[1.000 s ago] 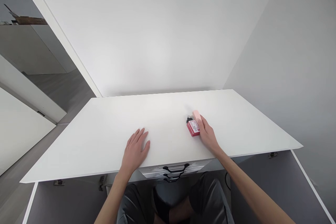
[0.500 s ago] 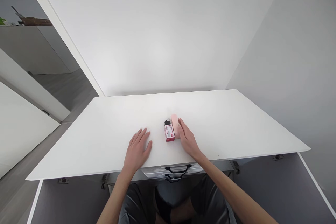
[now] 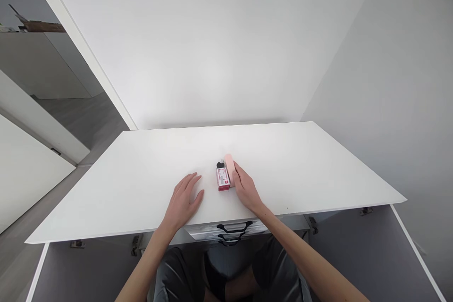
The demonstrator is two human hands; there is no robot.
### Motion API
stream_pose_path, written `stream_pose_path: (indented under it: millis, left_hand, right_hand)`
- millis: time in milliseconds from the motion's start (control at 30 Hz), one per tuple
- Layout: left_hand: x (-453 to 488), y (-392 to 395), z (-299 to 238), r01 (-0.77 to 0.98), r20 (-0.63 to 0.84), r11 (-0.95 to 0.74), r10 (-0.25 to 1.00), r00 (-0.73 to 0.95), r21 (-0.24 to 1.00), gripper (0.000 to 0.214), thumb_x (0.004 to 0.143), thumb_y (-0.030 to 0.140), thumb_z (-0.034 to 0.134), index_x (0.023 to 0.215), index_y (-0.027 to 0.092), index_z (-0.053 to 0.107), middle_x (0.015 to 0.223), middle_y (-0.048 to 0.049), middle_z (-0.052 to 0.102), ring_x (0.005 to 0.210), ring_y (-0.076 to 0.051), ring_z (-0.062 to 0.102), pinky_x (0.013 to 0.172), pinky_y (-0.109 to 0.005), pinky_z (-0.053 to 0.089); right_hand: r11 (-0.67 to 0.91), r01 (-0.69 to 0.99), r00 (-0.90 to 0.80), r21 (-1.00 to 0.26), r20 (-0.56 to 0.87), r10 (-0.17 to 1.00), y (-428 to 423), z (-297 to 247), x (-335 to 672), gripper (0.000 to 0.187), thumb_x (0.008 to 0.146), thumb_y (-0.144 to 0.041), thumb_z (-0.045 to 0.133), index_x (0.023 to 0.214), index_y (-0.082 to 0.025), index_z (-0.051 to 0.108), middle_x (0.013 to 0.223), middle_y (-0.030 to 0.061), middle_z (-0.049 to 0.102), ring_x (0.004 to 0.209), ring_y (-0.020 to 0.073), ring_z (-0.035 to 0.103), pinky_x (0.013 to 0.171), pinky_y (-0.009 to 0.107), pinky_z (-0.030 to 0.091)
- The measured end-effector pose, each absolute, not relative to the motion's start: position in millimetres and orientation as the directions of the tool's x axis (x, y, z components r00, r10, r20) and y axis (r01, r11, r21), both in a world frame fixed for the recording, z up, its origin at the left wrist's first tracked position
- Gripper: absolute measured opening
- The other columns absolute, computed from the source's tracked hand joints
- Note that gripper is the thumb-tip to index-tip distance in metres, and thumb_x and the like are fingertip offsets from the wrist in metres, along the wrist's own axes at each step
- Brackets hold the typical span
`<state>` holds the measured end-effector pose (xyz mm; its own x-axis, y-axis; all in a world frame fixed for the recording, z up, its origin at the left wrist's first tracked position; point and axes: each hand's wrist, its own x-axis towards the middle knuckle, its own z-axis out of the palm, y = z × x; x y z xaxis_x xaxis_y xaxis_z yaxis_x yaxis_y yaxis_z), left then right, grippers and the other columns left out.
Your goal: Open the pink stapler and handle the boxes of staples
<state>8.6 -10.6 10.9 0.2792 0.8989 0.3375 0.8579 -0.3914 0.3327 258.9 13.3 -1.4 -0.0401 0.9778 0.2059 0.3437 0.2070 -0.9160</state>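
Observation:
On the white tabletop lies a small red-and-white box, seemingly with another beneath it. Just behind it is a small black item with a pale tip, too small to name. Right beside the box is a slim pink case. My right hand is against the right side of this case, thumb and fingers closed on its edge, partly covering it. To the left, my left hand rests on the tabletop, fingers spread and holding nothing, apart from the box.
Black handles of a drawer unit show below the front edge, above my legs. Grey cabinet doors with hinges stand at both sides underneath. A white wall rises behind the table; a doorway opens at left.
The view has shifted slightly, so everything sits a little further left. My right hand has come closer in on the pink case. My left hand stays on the tabletop.

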Motion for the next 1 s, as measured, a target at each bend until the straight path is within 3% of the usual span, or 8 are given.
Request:
stream_pose_path:
  millis: [233, 500, 733, 1000]
  left_hand:
    - [53.4, 16.3, 43.9, 0.738, 0.359, -0.592, 0.798, 0.484, 0.322, 0.065, 0.095, 0.047, 0.064, 0.153, 0.026, 0.041, 0.155, -0.0111, 0.050, 0.147, -0.032, 0.043, 0.119, -0.051, 0.040]
    - [76.3, 35.6, 62.6, 0.761, 0.177, -0.592, 0.806, 0.565, 0.265, 0.093, 0.073, 0.048, 0.085, 0.152, 0.023, 0.043, 0.139, -0.0137, 0.059, 0.139, -0.038, 0.044, 0.114, -0.053, 0.040]
    - [77.6, 34.7, 65.1, 0.786, 0.114, -0.572, 0.819, 0.562, 0.233, 0.094, 0.077, 0.043, 0.081, 0.157, 0.021, 0.037, 0.128, -0.0128, 0.064, 0.134, -0.036, 0.048, 0.110, -0.049, 0.042]
    - [74.8, 36.5, 59.5, 0.790, 0.110, -0.572, 0.820, 0.562, 0.221, 0.091, 0.079, 0.042, 0.078, 0.158, 0.022, 0.036, 0.130, -0.0137, 0.066, 0.131, -0.036, 0.052, 0.107, -0.048, 0.043]
  right_hand:
    - [0.174, 0.293, 0.023, -0.940, 0.189, 0.982, 15.4, -4.5, 257.7, 0.071, 0.106, -0.062, 0.029, 0.160, -0.018, 0.043, 0.163, 0.0098, 0.047, 0.152, 0.0268, 0.043, 0.128, 0.048, 0.031]
    - [0.150, 0.242, 0.080, -0.959, 0.174, 0.982, 16.9, -5.2, 257.6, 0.066, 0.106, -0.057, 0.032, 0.157, -0.018, 0.049, 0.160, 0.0100, 0.052, 0.149, 0.0268, 0.047, 0.126, 0.047, 0.034]
    - [0.131, 0.223, 0.098, -0.966, 0.156, 0.983, 16.1, -2.3, 258.0, 0.064, 0.107, -0.056, 0.031, 0.155, -0.019, 0.050, 0.158, 0.0096, 0.054, 0.149, 0.0263, 0.048, 0.125, 0.046, 0.035]
    - [0.115, 0.221, 0.106, -0.968, 0.141, 0.984, 15.4, -3.0, 258.4, 0.065, 0.106, -0.057, 0.031, 0.156, -0.019, 0.049, 0.158, 0.0096, 0.053, 0.148, 0.0265, 0.047, 0.125, 0.046, 0.035]
